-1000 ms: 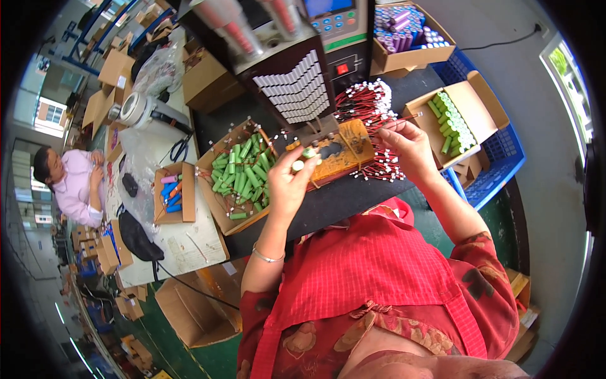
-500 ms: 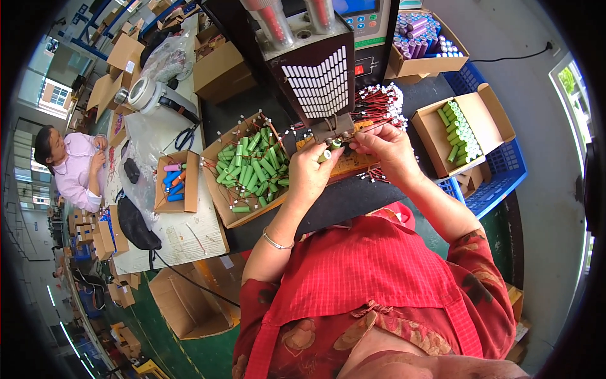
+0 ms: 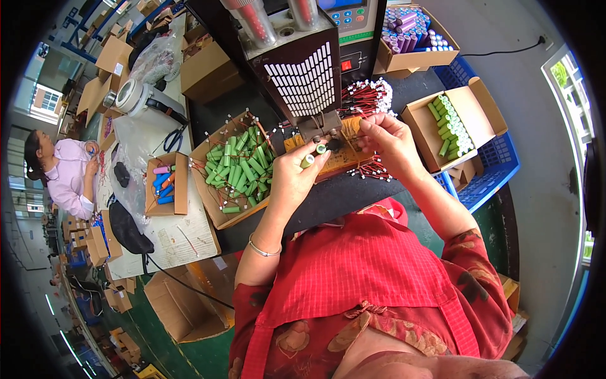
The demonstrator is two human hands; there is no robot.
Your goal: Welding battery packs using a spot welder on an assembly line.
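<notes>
My left hand [image 3: 291, 180] is closed around two green battery cells; one cell [image 3: 307, 160] pokes out between the fingers, and the other cell [image 3: 321, 149] has its end just below the electrodes of a spot welder [image 3: 303, 82]. To the right, my right hand [image 3: 394, 144] pinches with thumb and forefinger over the yellow-taped work block [image 3: 341, 163]. What lies in that pinch is too small to make out. Behind it, a bundle of red and black wire leads [image 3: 369, 98] with white connectors rests beside the machine.
Left of my hands, a carton [image 3: 221, 215] holds green cells with leads. On the right, an open carton [image 3: 420, 148] of green cells rests on a blue basket [image 3: 499, 180]. A box [image 3: 416, 60] of purple and blue cells sits behind. A person [image 3: 72, 167] is at far left.
My right hand has drawn away to the right from the cells. My left hand stays near the electrodes with the cells. The whole view has shifted slightly.
</notes>
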